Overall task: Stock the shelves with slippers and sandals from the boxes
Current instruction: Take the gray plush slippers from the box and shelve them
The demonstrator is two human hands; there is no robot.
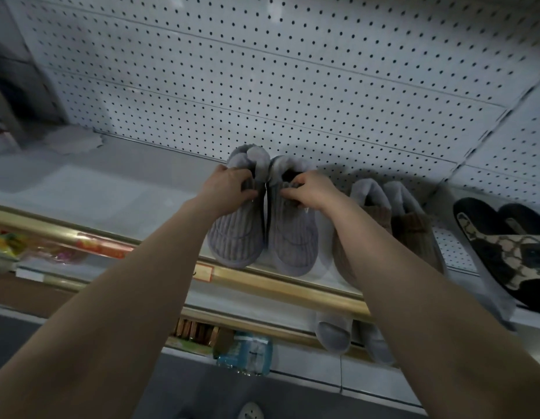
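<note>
Both hands, left (229,184) and right (308,190), grip the grey slippers (262,234) on the shelf (111,189).

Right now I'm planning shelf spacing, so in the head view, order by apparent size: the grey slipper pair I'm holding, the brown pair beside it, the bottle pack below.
1. grey slipper pair and brown slipper pair: look alike; an arm hides part of the brown one, so unranked.
2. bottle pack: clearly smallest.

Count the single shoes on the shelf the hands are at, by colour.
grey slippers, held by the left hand and right hand: 2
brown slippers: 2
black patterned sandals: 2
Total: 6
</note>
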